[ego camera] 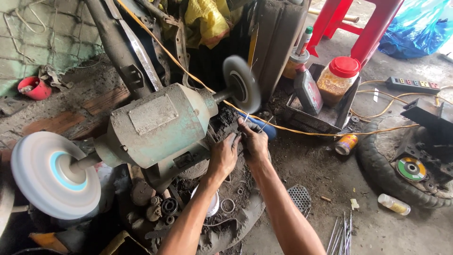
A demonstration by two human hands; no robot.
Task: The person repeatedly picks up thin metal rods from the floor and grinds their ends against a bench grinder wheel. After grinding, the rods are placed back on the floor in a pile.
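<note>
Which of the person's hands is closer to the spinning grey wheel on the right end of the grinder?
Right. The right hand sits just below the spinning grey wheel, pinching a thin metal rod toward it. The left hand is lower and further left, beside the right hand.

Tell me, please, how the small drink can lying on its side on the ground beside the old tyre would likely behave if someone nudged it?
The can lies on its side, so it would probably roll, though the gritty ground and the nearby tyre may stop it soon. It looks small and thin-walled, so likely light and easy to dent. Whether it holds liquid cannot be told.
</note>
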